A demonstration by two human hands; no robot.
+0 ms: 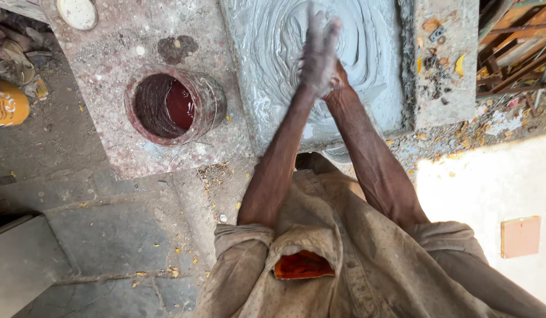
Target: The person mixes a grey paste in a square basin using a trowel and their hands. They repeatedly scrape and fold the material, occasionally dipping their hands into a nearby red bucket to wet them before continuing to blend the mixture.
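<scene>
A square slab of wet grey cement paste (367, 53), swirled with curved streaks, is seen lying on a speckled stone platform (114, 53). Above the near part of the slab, the left hand (317, 50) and the right hand (339, 79) are pressed together, palm against palm, both coated in grey paste; the left one is blurred, so whether anything is pinched between them cannot be told. The slab's lower middle is partly hidden by the two forearms. Left of the slab, a round reddish container with dark red liquid (174, 106) stands on the platform. Further left of the slab, a yellow can (7, 105) lies on the ground. Right of the slab, scraps and dry leaves (438, 59) are scattered, and a small orange square tile (520, 237) lies well apart, nearer the person.
</scene>
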